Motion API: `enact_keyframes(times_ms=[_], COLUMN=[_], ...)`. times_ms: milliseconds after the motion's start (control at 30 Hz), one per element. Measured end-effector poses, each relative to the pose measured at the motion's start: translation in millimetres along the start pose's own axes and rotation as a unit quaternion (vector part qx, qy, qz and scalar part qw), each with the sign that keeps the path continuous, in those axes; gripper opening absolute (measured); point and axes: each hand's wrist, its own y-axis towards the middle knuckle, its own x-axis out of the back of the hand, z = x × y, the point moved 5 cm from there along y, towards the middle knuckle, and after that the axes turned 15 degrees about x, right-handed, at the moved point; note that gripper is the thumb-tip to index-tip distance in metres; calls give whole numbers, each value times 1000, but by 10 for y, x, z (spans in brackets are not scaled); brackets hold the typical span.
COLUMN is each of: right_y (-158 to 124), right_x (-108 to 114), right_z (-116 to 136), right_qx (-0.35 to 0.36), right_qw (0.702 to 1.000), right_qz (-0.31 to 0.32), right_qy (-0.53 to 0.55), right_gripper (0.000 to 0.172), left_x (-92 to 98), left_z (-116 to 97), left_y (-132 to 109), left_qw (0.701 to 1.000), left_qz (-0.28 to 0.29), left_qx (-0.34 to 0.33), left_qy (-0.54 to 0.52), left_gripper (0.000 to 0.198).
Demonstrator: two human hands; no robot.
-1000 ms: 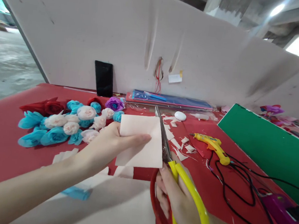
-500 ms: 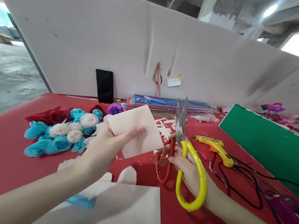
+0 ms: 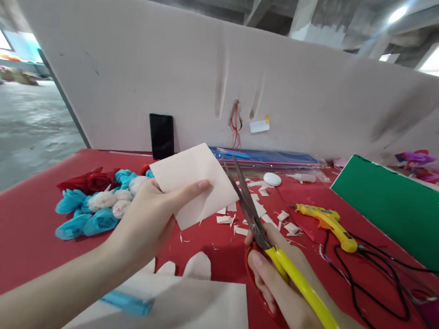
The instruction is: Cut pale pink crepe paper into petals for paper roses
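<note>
My left hand (image 3: 149, 220) pinches a pale pink folded paper piece (image 3: 195, 183), held tilted above the red table (image 3: 14, 228). My right hand (image 3: 282, 282) grips scissors (image 3: 260, 229) with one yellow and one red handle. The steel blades point up and left, their tips close to the paper's right edge. Small pink paper scraps (image 3: 257, 209) lie on the table under the blades.
Paper flowers (image 3: 97, 200) in blue, white and red lie at the left. A yellow glue gun (image 3: 325, 222) with black cables (image 3: 371, 280) is at the right, beside a green board (image 3: 396, 210). A large pale sheet (image 3: 191, 315) lies near me. A black phone (image 3: 162, 136) leans on the back board.
The scissors swung away from the paper and upright, then came back, blades angled toward its right edge. The paper has been turned to a tilt and raised.
</note>
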Motion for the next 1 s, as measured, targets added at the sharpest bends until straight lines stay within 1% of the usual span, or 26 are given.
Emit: enact_keyframes(times_ms=[100,200,267,367,467,733,800,933,1000], right_y=[-42,-71,-68,-35,-15,-20,-12,7,6], right_x=[10,49,61,48,33,15,14,38,50], right_z=[39,122,178,266,320,345,337,308,255], right_qx=[-26,-22,-15,7,9,-31,-28,-5,-5], right_qw=[999,996,994,989,983,981,982,981,989], right_qz=[-4,-25,-33,-21,-9,1,6,12,1], right_qy=[-32,-77,-100,-150,-184,-190,-185,-193,-148], right_gripper=[30,28,23,13,15,18,19,16,14], left_x=[11,28,36,40,37,37,33,25,25], left_z=[-43,-80,-87,-75,-49,-31,-38,-50,-46], left_y=[-7,-14,-14,-14,-18,-19,-16,-12,-10], left_qw=[1000,999,999,999,999,1000,1000,999,1000], left_qz=[-10,-34,-44,-45,-40,-30,-26,-26,-24], left_qx=[-15,-25,-25,-20,-9,-4,-9,-21,-19], left_qy=[-11,-16,-17,-17,-10,-1,0,2,1], left_gripper=[42,43,49,58,57,42,39,41,39])
